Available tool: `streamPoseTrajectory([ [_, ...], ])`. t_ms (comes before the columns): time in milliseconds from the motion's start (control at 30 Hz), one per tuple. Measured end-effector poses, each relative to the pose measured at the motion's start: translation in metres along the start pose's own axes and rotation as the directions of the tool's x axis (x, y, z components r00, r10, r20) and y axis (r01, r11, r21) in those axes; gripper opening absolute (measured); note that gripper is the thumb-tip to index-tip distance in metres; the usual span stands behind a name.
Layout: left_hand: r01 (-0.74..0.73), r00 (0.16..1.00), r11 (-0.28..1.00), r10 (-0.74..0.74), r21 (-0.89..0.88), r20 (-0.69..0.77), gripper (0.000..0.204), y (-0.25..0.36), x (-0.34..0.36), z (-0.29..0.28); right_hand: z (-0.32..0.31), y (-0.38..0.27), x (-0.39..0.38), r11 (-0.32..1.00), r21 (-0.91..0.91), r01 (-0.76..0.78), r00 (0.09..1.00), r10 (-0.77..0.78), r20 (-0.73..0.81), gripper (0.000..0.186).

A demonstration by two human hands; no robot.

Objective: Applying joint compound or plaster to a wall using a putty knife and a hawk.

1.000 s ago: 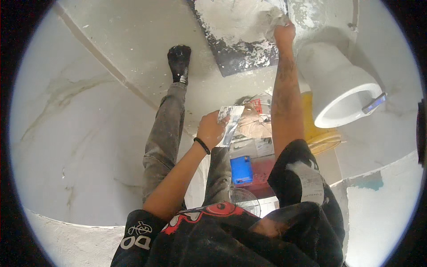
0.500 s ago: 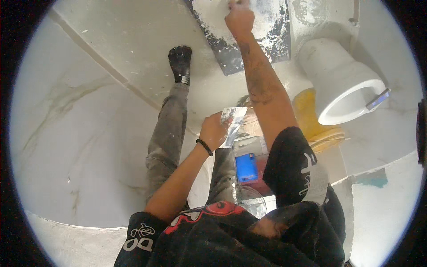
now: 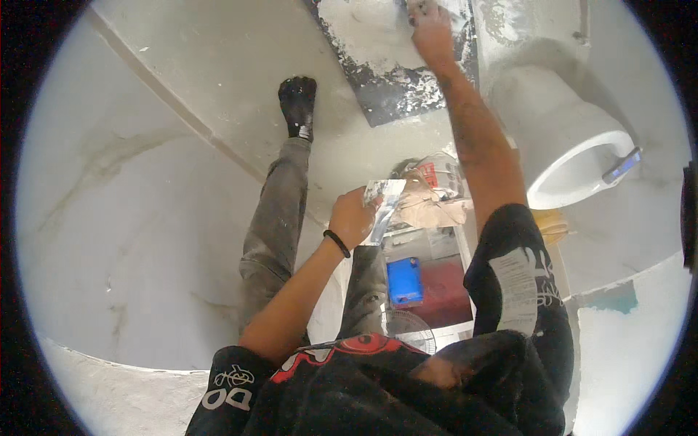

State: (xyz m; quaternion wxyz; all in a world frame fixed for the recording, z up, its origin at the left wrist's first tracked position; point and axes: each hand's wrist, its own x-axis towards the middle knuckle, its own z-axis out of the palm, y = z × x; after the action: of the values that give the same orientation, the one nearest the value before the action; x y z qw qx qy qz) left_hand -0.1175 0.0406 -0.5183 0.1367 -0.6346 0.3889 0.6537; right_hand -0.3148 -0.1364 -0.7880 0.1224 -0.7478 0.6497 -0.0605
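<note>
Figure. Working wet plaster on a dark board, seen from above the worker's head. Nearest the camera, a black printed shirt (image 3: pixel 407 392) fills the lower edge. Just beyond it the left hand (image 3: pixel 351 218), a dark band at its wrist, is closed around a flat metal trowel blade (image 3: pixel 384 207) smeared with pale plaster and held at waist height. Beneath this hand lie a blue box (image 3: pixel 404 280) and a small fan (image 3: pixel 407 330) among clutter. The left leg in grey trousers ends in a black shoe (image 3: pixel 298 105) planted on the pale floor (image 3: pixel 145 218). To the right stands a white toilet bowl (image 3: pixel 574 171). Farthest off, the right hand (image 3: pixel 430 29) reaches at full stretch to the mortar board (image 3: pixel 392 80) and its heap of plaster (image 3: pixel 363 36); whether its fingers grip a tool cannot be told. The step in hand appears to be gathering or mixing material on the board; the next move likely calls for drawing a portion together and bringing it to the waiting blade.
</note>
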Motion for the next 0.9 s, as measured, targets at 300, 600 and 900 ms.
streamPoseTrajectory([
  [300,-0.034,0.997,0.999,0.035,0.018,-0.075,0.023,0.002,-0.003,0.001,0.008,-0.064,-0.078,0.999,0.016,-0.042,0.993,0.039,0.112,0.039],
  [600,-0.035,0.998,0.999,0.034,-0.027,-0.046,0.021,0.014,-0.002,-0.003,0.026,0.020,-0.039,0.093,0.752,-0.653,0.380,0.899,0.218,0.031],
  [900,0.056,0.996,0.998,-0.055,0.007,-0.075,0.024,0.020,-0.009,-0.014,0.013,-0.063,0.048,0.771,0.205,-0.603,0.797,0.579,0.171,0.029],
])
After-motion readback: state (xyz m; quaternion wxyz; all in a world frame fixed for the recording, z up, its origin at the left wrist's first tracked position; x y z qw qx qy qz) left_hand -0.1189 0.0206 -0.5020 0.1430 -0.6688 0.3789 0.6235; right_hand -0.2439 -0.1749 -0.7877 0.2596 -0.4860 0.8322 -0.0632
